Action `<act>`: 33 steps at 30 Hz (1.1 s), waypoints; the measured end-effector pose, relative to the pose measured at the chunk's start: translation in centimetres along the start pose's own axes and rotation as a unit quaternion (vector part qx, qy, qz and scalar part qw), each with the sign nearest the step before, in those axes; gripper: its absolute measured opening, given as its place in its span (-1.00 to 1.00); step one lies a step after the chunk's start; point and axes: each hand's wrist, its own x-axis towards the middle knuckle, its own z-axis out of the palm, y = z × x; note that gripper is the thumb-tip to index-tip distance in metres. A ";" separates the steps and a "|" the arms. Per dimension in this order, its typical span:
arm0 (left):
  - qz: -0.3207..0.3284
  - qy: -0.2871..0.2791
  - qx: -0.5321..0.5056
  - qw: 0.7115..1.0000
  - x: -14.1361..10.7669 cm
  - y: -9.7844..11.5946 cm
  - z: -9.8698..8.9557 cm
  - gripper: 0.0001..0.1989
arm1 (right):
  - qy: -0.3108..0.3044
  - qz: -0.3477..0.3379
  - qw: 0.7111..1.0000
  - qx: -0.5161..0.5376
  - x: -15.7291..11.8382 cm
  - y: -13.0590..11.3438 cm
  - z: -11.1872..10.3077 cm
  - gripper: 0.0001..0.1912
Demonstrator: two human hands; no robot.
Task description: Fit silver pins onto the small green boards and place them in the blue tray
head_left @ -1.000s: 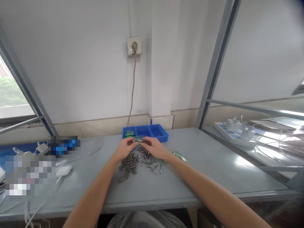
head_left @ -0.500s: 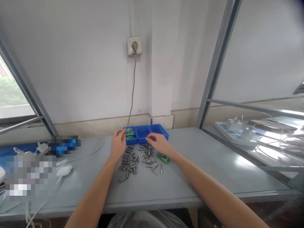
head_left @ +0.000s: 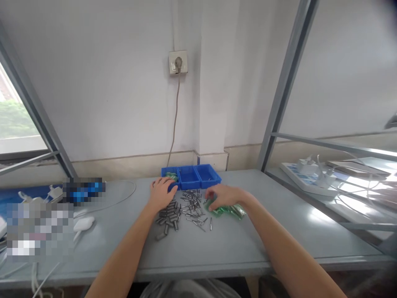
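Observation:
My left hand [head_left: 161,193] lies over the front of the left blue bin [head_left: 174,186], its fingers spread and thumb apart. Green packets [head_left: 171,176] show inside that bin beyond the fingers. Below this hand are several grey metal cylinders [head_left: 169,216], partly covered by it. My right hand [head_left: 226,195] is over a pile of green packets [head_left: 237,211] on the table, fingers curved with a gap to the thumb. Whether its fingertips touch a packet is hard to make out. Between the hands lies a heap of thin metal pins [head_left: 192,203].
A middle blue bin [head_left: 190,182] and a right blue bin [head_left: 209,184] adjoin the left one. White chargers and cables [head_left: 83,223] lie on the left. A metal frame post [head_left: 281,91] stands at the right, before a shelf with a power strip [head_left: 305,178].
My right hand has moved from the middle bin down and right to the green packets. My left hand has shifted right and slightly down, its fingers spreading over the left bin's front.

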 end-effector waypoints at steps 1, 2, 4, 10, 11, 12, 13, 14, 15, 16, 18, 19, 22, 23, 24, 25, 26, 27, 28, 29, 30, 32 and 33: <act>-0.018 0.003 0.009 1.000 -0.1 0.2 0.3 -0.70 | -0.001 0.003 1.000 -0.006 0.1 0.2 0.0 -0.47; -0.043 0.013 0.016 0.999 -0.2 0.4 0.5 -0.69 | -0.003 0.005 1.000 -0.011 0.1 0.3 0.1 -0.46; -0.080 0.044 0.027 0.995 -0.4 0.6 0.5 -0.67 | -0.009 0.009 1.000 -0.018 0.3 0.4 0.2 -0.47; -0.115 0.071 -0.025 0.990 -0.2 0.9 -0.6 -0.72 | 0.001 -0.010 0.999 -0.037 0.6 0.4 0.4 -0.63; -0.113 0.069 -0.035 0.991 -0.1 0.9 -0.7 -0.73 | 0.006 -0.013 0.999 -0.041 0.7 0.4 0.4 -0.66; -0.109 0.069 -0.042 0.991 -0.1 0.9 -0.6 -0.74 | 0.009 -0.013 0.999 -0.044 0.7 0.3 0.4 -0.69; -0.105 0.068 -0.046 0.991 0.0 0.8 -0.5 -0.75 | 0.010 -0.012 0.999 -0.044 0.7 0.3 0.4 -0.72; -0.102 0.069 -0.049 0.991 0.0 0.8 -0.4 -0.76 | 0.011 -0.009 0.999 -0.042 0.7 0.4 0.5 -0.74; -0.100 0.071 -0.051 0.991 0.0 0.9 -0.3 -0.77 | 0.012 -0.006 0.999 -0.039 0.7 0.5 0.5 -0.76; -0.100 0.073 -0.052 0.991 0.0 0.9 -0.2 -0.79 | 0.015 -0.005 0.999 -0.036 0.8 0.6 0.6 -0.76; -0.098 0.081 -0.059 0.990 -0.1 0.9 -0.1 -0.82 | 0.031 -0.014 0.999 -0.030 1.0 0.9 0.8 -0.76; -0.094 0.085 -0.065 0.990 -0.1 0.9 -0.2 -0.83 | 0.042 -0.024 0.998 -0.025 1.1 1.0 0.8 -0.76; -0.077 0.096 -0.093 0.988 -0.2 0.9 -0.6 -0.83 | 0.091 -0.061 0.994 0.002 1.4 0.8 0.8 -0.75; -0.072 0.095 -0.108 0.987 -0.1 0.9 -0.8 -0.82 | 0.114 -0.072 0.991 0.014 1.4 0.5 0.8 -0.75; -0.069 0.089 -0.127 0.986 -0.1 0.9 -0.8 -0.82 | 0.141 -0.084 0.986 0.026 1.5 0.2 0.7 -0.75; -0.068 0.079 -0.154 0.983 0.0 1.0 -0.9 -0.81 | 0.172 -0.096 0.980 0.039 1.5 -0.2 0.6 -0.75; -0.069 0.066 -0.189 0.977 0.1 1.0 -0.8 -0.80 | 0.204 -0.109 0.971 0.054 1.5 -0.6 0.5 -0.75; -0.072 0.049 -0.228 0.970 0.1 1.1 -0.8 -0.79 | 0.235 -0.122 0.962 0.070 1.5 -1.1 0.5 -0.76; -0.074 0.032 -0.269 0.960 0.2 1.2 -0.6 -0.77 | 0.263 -0.134 0.951 0.088 1.5 -1.6 0.5 -0.77; -0.075 0.012 -0.305 0.949 0.2 1.4 -0.5 -0.74 | 0.287 -0.146 0.941 0.107 1.5 -2.0 0.5 -0.78; -0.072 -0.008 -0.331 0.941 0.1 1.6 -0.3 -0.70 | 0.305 -0.159 0.931 0.126 1.5 -2.5 0.7 -0.78; -0.060 -0.057 -0.364 0.928 -0.1 1.9 -0.1 -0.60 | 0.324 -0.181 0.915 0.160 1.5 -3.5 1.2 -0.79; -0.052 -0.081 -0.372 0.923 -0.3 2.1 0.0 -0.56 | 0.324 -0.188 0.910 0.175 1.4 -4.0 1.6 -0.80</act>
